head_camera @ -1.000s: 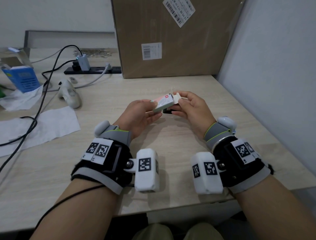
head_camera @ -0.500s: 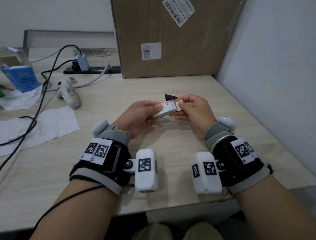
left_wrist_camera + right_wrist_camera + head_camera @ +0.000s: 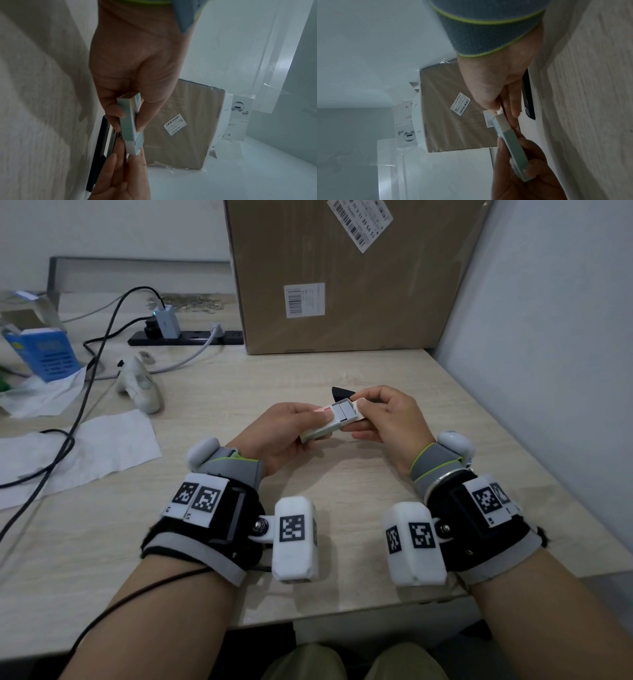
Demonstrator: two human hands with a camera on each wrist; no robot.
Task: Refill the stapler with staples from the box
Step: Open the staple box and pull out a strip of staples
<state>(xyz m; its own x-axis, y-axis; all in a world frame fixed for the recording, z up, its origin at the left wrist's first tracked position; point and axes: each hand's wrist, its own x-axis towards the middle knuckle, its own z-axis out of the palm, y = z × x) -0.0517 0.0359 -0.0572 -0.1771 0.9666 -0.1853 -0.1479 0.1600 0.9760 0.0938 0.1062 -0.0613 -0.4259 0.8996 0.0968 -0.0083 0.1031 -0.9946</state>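
Observation:
The small staple box (image 3: 320, 433) is held above the table between both hands. My left hand (image 3: 317, 428) grips its pale green sleeve (image 3: 131, 121). My right hand (image 3: 359, 417) pinches the end of the inner tray (image 3: 500, 120), which sticks partly out of the sleeve. Grey staple strips (image 3: 342, 412) show in the drawn-out part. The black stapler (image 3: 340, 393) lies on the table just behind my hands, mostly hidden by them; it appears long and thin in the wrist views (image 3: 99, 148) (image 3: 528, 97).
A large cardboard box (image 3: 342, 275) stands at the back and a wall (image 3: 548, 337) runs along the right. To the left are a white controller (image 3: 140, 386), black cables (image 3: 85, 392), a power strip (image 3: 186, 337), tissue sheets (image 3: 85, 453) and a blue box (image 3: 48, 354).
The staple box has turned flatter and dropped slightly. My right hand has drawn the tray out of the sleeve, exposing the staples. The stapler tip now shows behind my hands.

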